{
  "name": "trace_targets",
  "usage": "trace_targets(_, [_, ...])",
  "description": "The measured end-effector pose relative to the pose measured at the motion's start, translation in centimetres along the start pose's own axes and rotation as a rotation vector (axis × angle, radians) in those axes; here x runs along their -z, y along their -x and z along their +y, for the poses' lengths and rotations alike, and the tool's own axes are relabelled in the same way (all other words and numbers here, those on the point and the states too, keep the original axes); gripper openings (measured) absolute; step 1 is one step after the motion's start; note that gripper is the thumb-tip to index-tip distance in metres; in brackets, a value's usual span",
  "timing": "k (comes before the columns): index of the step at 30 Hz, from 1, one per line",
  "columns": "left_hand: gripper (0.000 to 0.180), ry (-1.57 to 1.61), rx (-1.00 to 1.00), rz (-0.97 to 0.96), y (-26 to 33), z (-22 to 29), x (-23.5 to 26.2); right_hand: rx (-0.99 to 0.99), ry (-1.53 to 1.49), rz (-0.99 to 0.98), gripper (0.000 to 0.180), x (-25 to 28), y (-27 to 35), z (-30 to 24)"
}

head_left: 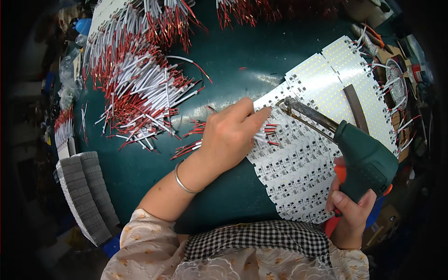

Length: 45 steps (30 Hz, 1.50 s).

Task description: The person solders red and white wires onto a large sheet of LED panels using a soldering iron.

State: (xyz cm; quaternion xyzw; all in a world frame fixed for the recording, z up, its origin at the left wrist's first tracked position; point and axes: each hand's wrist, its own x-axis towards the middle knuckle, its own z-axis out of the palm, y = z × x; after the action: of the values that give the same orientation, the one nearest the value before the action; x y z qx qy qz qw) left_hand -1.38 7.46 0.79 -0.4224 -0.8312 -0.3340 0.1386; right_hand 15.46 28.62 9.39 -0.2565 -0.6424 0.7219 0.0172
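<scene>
Green tabletop, left grip around wires, right grip around soldering gun.

No legible text, labels or numbers; markings on white circuit boards too small.
</scene>
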Motion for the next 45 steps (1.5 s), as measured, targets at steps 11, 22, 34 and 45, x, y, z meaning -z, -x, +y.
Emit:
trace_targets(11, [0.048, 0.020, 0.045, -0.022, 0.3, -0.1, 0.1, 0.063, 0.092, 0.009, 0.060, -0.9, -0.9, 0.6])
trace_targets(22, [0.047, 0.038, 0.056, -0.040, 0.0, 0.1, 0.1, 0.010, 0.089, 0.013, 0.057, -0.5, -0.8, 1.0])
trace_targets(34, [0.039, 0.073, 0.055, -0.074, -0.3, 0.4, 0.6, 0.072, -0.055, 0.037, 0.058, -0.1, -1.0, 0.3])
trace_targets(45, [0.043, 0.063, 0.043, -0.058, 0.0, -0.4, 0.1, 0.020, -0.061, 0.032, 0.064, 0.7, 0.1, 0.3])
